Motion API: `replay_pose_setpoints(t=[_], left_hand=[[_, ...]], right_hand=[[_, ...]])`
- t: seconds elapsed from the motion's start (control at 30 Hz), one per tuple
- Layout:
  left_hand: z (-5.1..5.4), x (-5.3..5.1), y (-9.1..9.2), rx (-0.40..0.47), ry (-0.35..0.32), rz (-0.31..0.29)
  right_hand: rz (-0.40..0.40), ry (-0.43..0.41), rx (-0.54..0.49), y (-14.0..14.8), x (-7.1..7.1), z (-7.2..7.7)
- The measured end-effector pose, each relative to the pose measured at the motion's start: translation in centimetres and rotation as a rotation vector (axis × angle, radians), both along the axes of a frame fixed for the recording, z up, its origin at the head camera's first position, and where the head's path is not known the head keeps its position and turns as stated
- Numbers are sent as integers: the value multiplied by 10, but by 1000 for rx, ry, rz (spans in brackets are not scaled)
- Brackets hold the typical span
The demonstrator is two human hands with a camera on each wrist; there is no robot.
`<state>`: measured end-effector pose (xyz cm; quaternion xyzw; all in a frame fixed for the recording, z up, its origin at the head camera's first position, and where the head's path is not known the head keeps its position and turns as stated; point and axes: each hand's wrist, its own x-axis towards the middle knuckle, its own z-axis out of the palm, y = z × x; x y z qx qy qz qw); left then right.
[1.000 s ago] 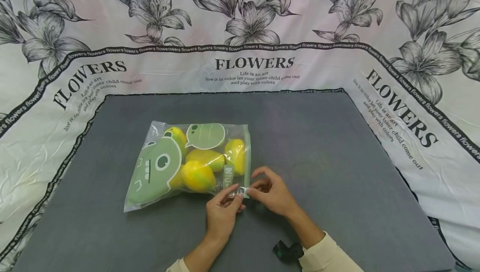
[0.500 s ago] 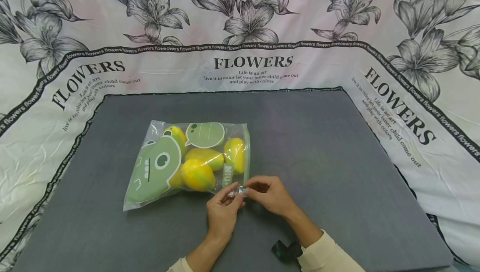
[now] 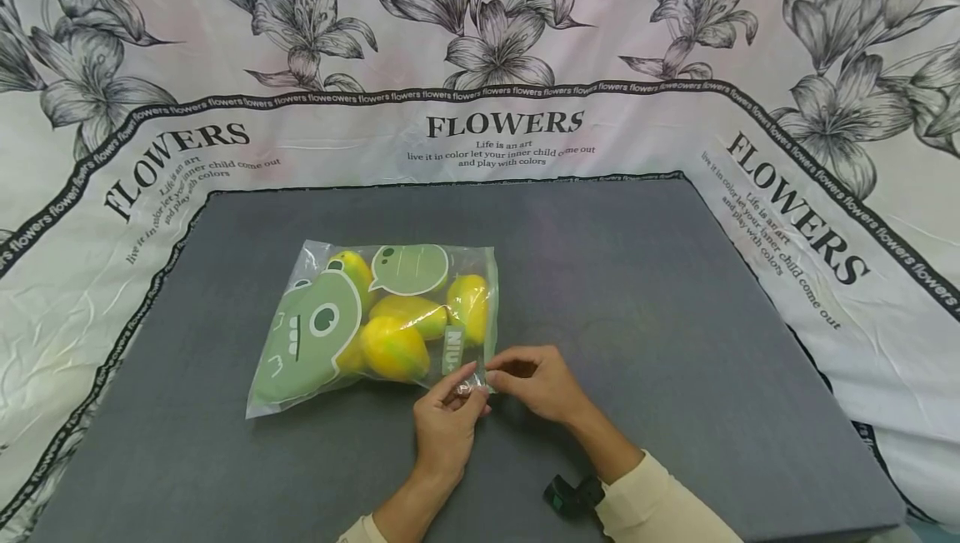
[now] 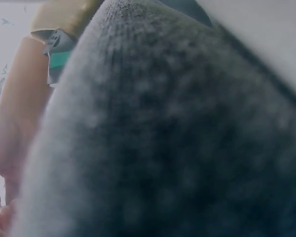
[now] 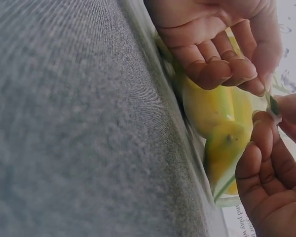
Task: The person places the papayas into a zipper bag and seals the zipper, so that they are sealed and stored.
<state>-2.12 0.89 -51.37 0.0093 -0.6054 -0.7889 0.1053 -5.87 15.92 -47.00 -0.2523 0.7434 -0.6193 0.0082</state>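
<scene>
A clear zip bag (image 3: 307,360) with a green cartoon print lies flat on the table, holding several yellow-green mangoes (image 3: 395,349). At its lower right corner my left hand (image 3: 444,435) pinches the plastic between thumb and fingers. My right hand (image 3: 543,385) pinches the green-edged strip (image 5: 274,104) of the bag's opening just beside it. Both hands show close together in the right wrist view, the left hand (image 5: 212,44) above and the right hand (image 5: 271,182) below. The left wrist view is mostly blurred grey cloth, with the right forearm (image 4: 24,89) at its left.
A grey cloth-covered table (image 3: 637,293) spreads around the bag. A white floral sheet (image 3: 502,135) rises behind it and at both sides. A black device (image 3: 573,495) sits on the right wrist, by the cream sleeve.
My right hand has closed in on the bag's corner, its index finger coming down to meet the thumb at the edge. The left hand has stayed in place. The bag has barely moved.
</scene>
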Motion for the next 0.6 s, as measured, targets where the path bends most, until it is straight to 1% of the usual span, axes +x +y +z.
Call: replay_pose_setpoints(t=[0.13, 0.23, 0.37, 0.6], left_hand=[[1, 1, 0, -8, 17, -3], [3, 2, 0, -26, 20, -14], [5, 4, 0, -25, 6, -28], [5, 5, 0, -6, -8, -30]], right_hand=[[-19, -26, 6, -1, -3, 1], [-56, -33, 7, -1, -6, 2], [-98, -36, 13, 0, -12, 4], [-114, -53, 22, 0, -21, 9]])
